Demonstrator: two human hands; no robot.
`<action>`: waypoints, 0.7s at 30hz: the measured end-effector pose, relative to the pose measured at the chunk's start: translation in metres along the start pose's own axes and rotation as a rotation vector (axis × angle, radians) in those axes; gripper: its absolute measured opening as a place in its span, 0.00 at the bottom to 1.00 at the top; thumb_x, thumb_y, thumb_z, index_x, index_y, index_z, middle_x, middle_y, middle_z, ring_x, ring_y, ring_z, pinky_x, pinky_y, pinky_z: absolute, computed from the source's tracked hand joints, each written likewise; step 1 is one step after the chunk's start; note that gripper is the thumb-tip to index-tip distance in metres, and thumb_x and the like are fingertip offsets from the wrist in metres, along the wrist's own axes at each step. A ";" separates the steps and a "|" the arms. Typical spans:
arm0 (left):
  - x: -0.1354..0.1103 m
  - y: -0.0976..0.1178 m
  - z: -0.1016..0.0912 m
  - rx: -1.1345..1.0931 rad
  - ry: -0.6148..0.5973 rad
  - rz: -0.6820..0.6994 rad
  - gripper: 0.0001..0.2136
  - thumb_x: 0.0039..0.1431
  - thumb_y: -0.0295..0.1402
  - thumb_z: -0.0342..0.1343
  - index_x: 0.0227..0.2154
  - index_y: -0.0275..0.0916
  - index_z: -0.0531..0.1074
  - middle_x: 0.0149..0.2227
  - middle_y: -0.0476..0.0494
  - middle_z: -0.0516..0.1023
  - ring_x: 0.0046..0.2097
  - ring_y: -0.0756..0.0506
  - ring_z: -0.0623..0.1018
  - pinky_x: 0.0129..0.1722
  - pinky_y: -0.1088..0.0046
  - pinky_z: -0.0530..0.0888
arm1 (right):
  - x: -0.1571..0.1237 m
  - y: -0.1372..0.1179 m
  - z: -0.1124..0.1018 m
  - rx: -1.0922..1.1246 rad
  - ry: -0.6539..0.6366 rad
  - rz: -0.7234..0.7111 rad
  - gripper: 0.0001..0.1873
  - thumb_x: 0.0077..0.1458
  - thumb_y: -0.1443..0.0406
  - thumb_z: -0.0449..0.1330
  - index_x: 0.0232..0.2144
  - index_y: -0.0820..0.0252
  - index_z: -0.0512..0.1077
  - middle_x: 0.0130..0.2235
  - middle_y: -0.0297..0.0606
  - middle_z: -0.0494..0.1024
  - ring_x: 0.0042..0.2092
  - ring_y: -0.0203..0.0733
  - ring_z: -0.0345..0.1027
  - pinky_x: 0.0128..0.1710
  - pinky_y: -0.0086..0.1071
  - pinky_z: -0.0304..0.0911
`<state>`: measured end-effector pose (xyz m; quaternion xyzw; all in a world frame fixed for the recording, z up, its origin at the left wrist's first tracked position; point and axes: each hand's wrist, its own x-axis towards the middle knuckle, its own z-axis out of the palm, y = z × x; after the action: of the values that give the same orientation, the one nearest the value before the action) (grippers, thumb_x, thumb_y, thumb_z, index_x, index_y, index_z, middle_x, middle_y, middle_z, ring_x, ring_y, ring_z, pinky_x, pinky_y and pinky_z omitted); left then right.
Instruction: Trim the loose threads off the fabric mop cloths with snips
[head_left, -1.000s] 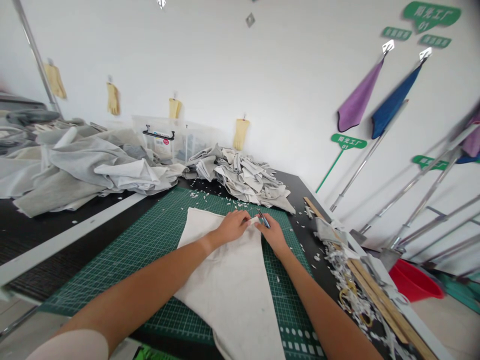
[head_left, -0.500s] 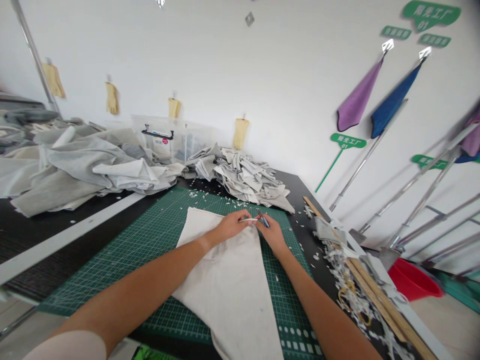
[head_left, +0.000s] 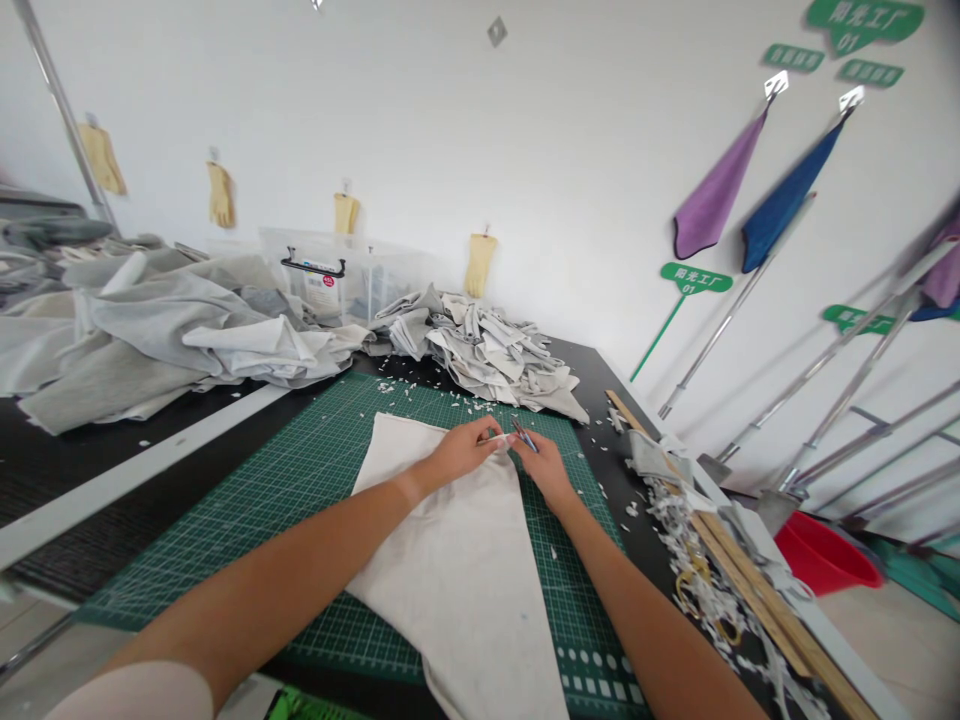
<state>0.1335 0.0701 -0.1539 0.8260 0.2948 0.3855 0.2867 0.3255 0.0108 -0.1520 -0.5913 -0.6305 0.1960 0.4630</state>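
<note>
At the far edge of the green self-healing cutting mat (head_left: 300,500), what does the left hand (head_left: 466,450) hold?

Its fingers (head_left: 487,437) are pressed together, pinching a thin white fabric strip (head_left: 496,438) just beside the right hand.

And the right hand (head_left: 544,470)?

Its fingers (head_left: 527,453) close around a slim dark-blue tool (head_left: 525,435) with a metal end. The tool is too small to identify further. Both hands are nearly touching above the narrow tip of the panel.

Specify the panel and its position.

An off-white triangular cloth panel (head_left: 450,560) lies flat on the mat, its lower end hanging past the near edge.

What surrounds the work area?

Small white fabric scraps (head_left: 465,405) are scattered along the far side of the mat. Beyond it, a heap of grey fabric offcuts (head_left: 487,355) sits on the black tabletop (head_left: 592,380). To the right, a wooden straightedge (head_left: 750,570) lies among shredded white trimmings (head_left: 690,570). A red plastic basin (head_left: 825,555) stands lower down, past the tabletop's right edge.
</note>
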 end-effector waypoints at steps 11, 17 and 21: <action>0.001 0.000 0.000 -0.016 0.036 0.034 0.10 0.66 0.38 0.50 0.36 0.40 0.74 0.30 0.50 0.75 0.32 0.49 0.72 0.33 0.76 0.65 | -0.001 -0.005 -0.001 -0.109 -0.004 -0.076 0.20 0.60 0.50 0.55 0.25 0.58 0.68 0.26 0.30 0.69 0.30 0.37 0.61 0.31 0.29 0.52; 0.002 -0.003 0.001 -0.053 0.019 -0.023 0.10 0.63 0.40 0.53 0.37 0.40 0.75 0.23 0.54 0.69 0.27 0.50 0.68 0.28 0.76 0.62 | -0.002 -0.011 0.000 -0.138 -0.029 -0.077 0.20 0.61 0.51 0.54 0.26 0.58 0.69 0.26 0.31 0.70 0.31 0.38 0.61 0.31 0.29 0.53; 0.006 -0.009 0.001 -0.112 0.014 -0.046 0.12 0.63 0.41 0.53 0.36 0.38 0.76 0.25 0.52 0.72 0.27 0.50 0.69 0.28 0.76 0.62 | -0.005 -0.016 0.001 -0.113 0.001 -0.075 0.19 0.62 0.51 0.52 0.29 0.57 0.70 0.29 0.31 0.72 0.33 0.39 0.63 0.34 0.29 0.55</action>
<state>0.1353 0.0798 -0.1577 0.7989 0.2937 0.4006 0.3391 0.3155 0.0031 -0.1416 -0.5925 -0.6620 0.1423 0.4364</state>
